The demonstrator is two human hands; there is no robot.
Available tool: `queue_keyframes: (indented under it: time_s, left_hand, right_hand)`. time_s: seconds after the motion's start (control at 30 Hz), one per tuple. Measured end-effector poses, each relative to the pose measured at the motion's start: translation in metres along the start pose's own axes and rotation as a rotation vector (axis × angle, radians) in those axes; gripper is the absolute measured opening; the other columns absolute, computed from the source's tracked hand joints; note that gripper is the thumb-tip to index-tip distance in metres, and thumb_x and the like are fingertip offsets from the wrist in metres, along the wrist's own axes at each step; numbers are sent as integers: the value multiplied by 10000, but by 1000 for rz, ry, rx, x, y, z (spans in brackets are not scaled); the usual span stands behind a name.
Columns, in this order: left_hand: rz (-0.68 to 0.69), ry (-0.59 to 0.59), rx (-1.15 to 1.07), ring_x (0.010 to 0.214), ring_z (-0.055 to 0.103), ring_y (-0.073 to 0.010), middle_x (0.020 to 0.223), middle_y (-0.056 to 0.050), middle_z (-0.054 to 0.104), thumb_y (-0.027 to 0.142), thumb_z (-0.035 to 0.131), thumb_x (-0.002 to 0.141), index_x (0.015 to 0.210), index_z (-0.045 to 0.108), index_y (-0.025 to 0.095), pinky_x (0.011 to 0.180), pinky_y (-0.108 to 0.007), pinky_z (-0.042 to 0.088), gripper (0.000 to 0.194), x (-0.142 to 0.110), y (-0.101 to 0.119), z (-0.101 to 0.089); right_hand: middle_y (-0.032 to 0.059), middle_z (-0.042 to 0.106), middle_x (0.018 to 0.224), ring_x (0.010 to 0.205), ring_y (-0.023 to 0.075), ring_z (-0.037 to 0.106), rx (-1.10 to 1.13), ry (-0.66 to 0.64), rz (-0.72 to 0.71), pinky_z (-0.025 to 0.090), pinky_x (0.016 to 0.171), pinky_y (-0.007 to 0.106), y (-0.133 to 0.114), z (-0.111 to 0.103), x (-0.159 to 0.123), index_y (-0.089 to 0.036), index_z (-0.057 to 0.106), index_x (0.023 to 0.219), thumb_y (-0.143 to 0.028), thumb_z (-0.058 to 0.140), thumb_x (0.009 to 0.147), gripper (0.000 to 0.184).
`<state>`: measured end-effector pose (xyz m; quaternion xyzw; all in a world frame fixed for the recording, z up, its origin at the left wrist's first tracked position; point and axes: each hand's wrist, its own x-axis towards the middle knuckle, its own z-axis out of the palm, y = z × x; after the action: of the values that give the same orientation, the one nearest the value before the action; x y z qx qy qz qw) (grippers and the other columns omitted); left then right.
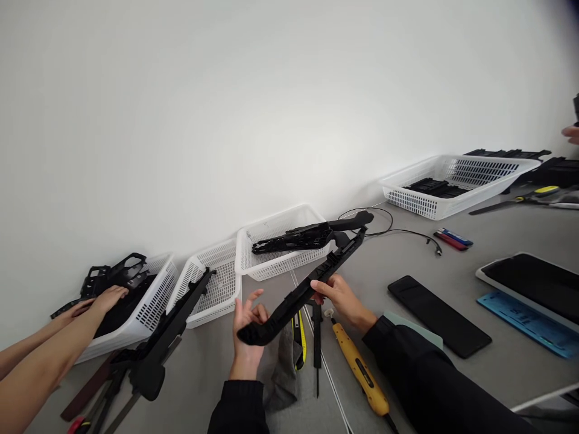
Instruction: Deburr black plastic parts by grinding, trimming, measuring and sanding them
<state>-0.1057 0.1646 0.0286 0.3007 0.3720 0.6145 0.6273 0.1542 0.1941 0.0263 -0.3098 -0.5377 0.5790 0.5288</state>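
Note:
A long black plastic trim piece [289, 301] slants upward to the right, its ribbed inner side showing. My right hand [339, 295] is closed on it near the middle, thumb on top. Behind its lower, curved end is my left hand [248, 319], palm up with fingers apart; whether the palm touches the piece, I cannot tell. Below lie a grey cloth [280, 374], a yellow-and-black cutter [298, 340] and a thin dark tool [317, 337]. A yellow corded power tool [362, 371] rests below my right hand.
White baskets holding black parts include one behind the piece [266, 271] and one at the right [416, 205]. Another person's hands [106, 298] reach into a left basket [140, 319]. Phones [438, 316], a blue panel [529, 322] and a cable [407, 231] lie on the table.

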Motion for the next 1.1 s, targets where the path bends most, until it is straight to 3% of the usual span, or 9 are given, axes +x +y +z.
queue_keyframes:
  time_s: [0.1, 0.23, 0.33, 0.43, 0.57, 0.7, 0.87, 1.0, 1.1]
  left_hand:
    - [-160, -246, 48, 473, 530, -128, 559, 46, 583, 700, 823, 875, 1270, 754, 139, 525, -247, 483, 690, -6, -4, 8]
    - [-322, -457, 162, 690, 706, -172, 1002, -85, 776, 588, 874, 882, 1446, 660, 188, 601, -276, 580, 724, -22, -14, 26]
    - [-385, -564, 275, 873, 774, -235, 1156, -137, 771, 573, 921, 838, 1573, 553, 232, 582, -237, 574, 889, -28, -17, 32]
    - [-411, -611, 363, 871, 780, -239, 1152, -132, 762, 530, 958, 810, 1656, 448, 257, 568, -243, 599, 1025, -27, -17, 29]
    - [-411, -596, 360, 827, 790, -236, 1107, -123, 764, 543, 964, 797, 1611, 480, 225, 614, -290, 637, 998, -25, -18, 26]
    - [-353, -491, 307, 811, 826, -276, 1101, -168, 796, 708, 789, 905, 1538, 532, 163, 669, -323, 630, 874, -26, -20, 32]
    - [-263, -297, 319, 740, 813, -257, 1007, -121, 815, 659, 776, 942, 1535, 518, 176, 646, -325, 611, 807, -26, -23, 43]
    - [-212, -216, 352, 689, 783, -225, 945, -75, 801, 665, 792, 917, 1461, 545, 181, 614, -311, 599, 768, -25, -25, 44]
    - [-185, -173, 406, 712, 786, -231, 952, -74, 805, 646, 816, 896, 1348, 595, 180, 603, -306, 594, 686, -24, -26, 44]
  right_hand:
    - [1, 614, 689, 604, 142, 519, 58, -83, 19, 435, 611, 300, -1, 1, -2, -176, 741, 852, -643, 816, 849, 473]
    - [17, 684, 716, 598, 141, 583, 88, -282, 123, 450, 584, 271, -4, 1, -6, -146, 798, 985, -493, 878, 795, 403]
    - [7, 716, 712, 554, 127, 600, 109, -423, 238, 438, 534, 240, -7, -2, -8, -148, 794, 1109, -448, 884, 814, 430]
    - [-12, 688, 679, 507, 108, 566, 125, -396, 238, 420, 487, 227, -6, -4, -7, -140, 783, 1110, -501, 867, 851, 452]
    - [-38, 658, 688, 510, 90, 526, 130, -320, 228, 399, 487, 217, -3, -1, -6, -144, 740, 1222, -578, 893, 831, 604]
    - [-49, 666, 706, 566, 126, 580, -14, -348, 227, 442, 562, 247, -6, 8, -7, -168, 659, 1384, -595, 926, 800, 771]
    - [-35, 670, 689, 637, 174, 619, -454, -237, 64, 416, 602, 271, -4, 8, -5, -178, 697, 1373, -567, 779, 948, 582]
    - [71, 770, 949, 962, 273, 706, -996, 104, -1, 517, 834, 354, 7, -7, 1, -190, 754, 1299, -386, 627, 1022, 362]
    - [173, 759, 1258, 1282, 399, 607, -1117, 165, 18, 480, 1055, 482, 14, -15, 2, -160, 766, 1295, -346, 728, 920, 421]
